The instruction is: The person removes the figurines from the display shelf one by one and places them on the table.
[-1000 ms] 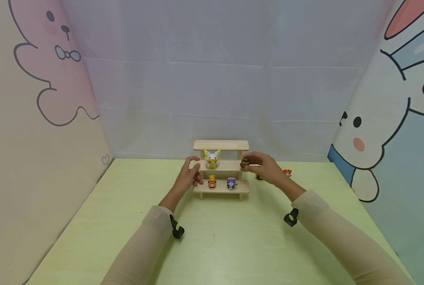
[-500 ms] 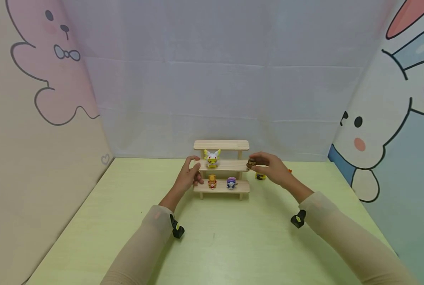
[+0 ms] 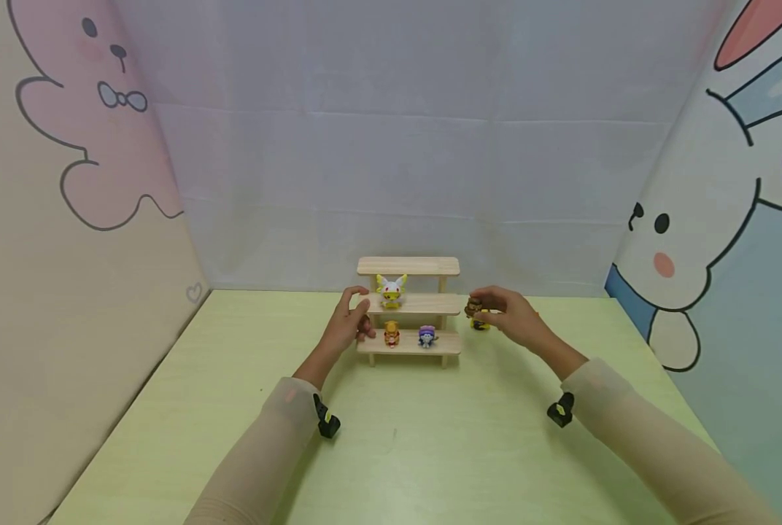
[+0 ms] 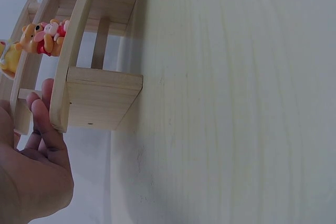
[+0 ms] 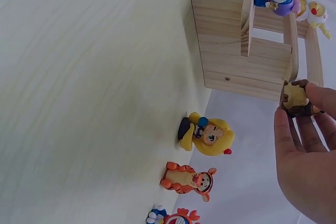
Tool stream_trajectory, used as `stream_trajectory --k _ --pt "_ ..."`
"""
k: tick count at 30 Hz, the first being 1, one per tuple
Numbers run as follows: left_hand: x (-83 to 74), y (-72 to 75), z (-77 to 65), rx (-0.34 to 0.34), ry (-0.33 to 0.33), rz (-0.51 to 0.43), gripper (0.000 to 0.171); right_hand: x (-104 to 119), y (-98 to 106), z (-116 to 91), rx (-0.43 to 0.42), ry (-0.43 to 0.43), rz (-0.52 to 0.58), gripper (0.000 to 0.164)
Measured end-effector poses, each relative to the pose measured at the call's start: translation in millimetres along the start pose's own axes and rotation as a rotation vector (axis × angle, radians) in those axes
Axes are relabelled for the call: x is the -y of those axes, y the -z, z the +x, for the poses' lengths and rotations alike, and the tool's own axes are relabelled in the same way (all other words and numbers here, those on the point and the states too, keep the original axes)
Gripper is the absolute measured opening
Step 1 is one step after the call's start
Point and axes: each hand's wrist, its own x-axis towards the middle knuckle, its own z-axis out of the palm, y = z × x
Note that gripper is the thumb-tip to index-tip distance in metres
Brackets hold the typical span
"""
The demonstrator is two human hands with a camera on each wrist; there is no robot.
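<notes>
A three-tier wooden display shelf (image 3: 424, 305) stands at the back of the table. My left hand (image 3: 345, 324) grips its left end, the fingers curled at the board ends in the left wrist view. Just off the shelf's right side, my right hand (image 3: 514, 318) pinches a small brown-and-tan figurine (image 5: 295, 97) between thumb and fingers. The middle tier bears a yellow figurine with white ears (image 3: 391, 294). On the bottom tier stand an orange bear figurine (image 3: 391, 334) holding a pink piglet and a blue figurine with a purple hood (image 3: 427, 336).
Right of the shelf, on the table (image 3: 391, 437), stand a blond-haired figurine (image 5: 214, 136), an orange striped tiger figurine (image 5: 188, 178) and a red-and-blue figurine (image 5: 181, 217) cut off by the frame. A pale cloth backdrop (image 3: 391, 146) rises behind; printed panels flank both sides.
The right hand has drawn the brown figurine off the middle tier's right end, moving right and slightly down beyond the shelf. My left hand stays put.
</notes>
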Motion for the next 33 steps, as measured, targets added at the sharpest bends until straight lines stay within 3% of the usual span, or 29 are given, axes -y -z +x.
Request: stream_trajectory --k 17,24,33 --pt "-5.0 -1.3 -3.4 -0.005 -0.001 -0.002 0.039 -25 -4 -8 0.043 0.010 0.021 0.041" --pt "-9.8 1.2 -3.8 0.026 0.028 -0.021 0.043 -26 -6 -12 0.064 -0.015 -0.006 0.041" --pt "-4.5 -1.7 -3.7 -0.014 0.002 0.001 0.035 -49 -7 -11 0.072 -0.030 -0.024 0.039"
